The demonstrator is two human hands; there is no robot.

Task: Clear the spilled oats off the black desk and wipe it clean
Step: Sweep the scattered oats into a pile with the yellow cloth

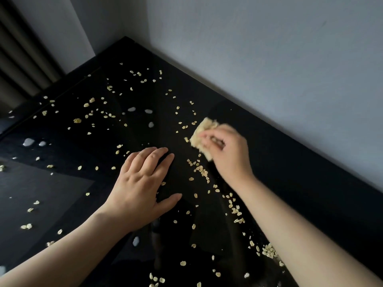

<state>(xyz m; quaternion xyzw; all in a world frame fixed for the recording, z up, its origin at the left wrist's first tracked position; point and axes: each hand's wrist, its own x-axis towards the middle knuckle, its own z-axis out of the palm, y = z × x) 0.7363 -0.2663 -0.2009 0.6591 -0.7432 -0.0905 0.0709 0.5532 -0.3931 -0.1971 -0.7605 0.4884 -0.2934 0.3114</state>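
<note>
Pale oat flakes (200,170) lie scattered over the glossy black desk (290,172), with a loose line of them running from the middle toward the lower right. My right hand (228,151) grips a small beige sponge-like pad (202,135) and holds it against the desk near the back edge. My left hand (143,181) rests flat on the desk with its fingers straight, just left of the line of oats. A denser clump of oats (269,250) sits beside my right forearm.
A grey wall (269,59) runs along the desk's back edge, meeting another wall at the far corner. A dark pleated curtain (22,65) hangs at the upper left. White reflections (29,141) show on the desk's left half.
</note>
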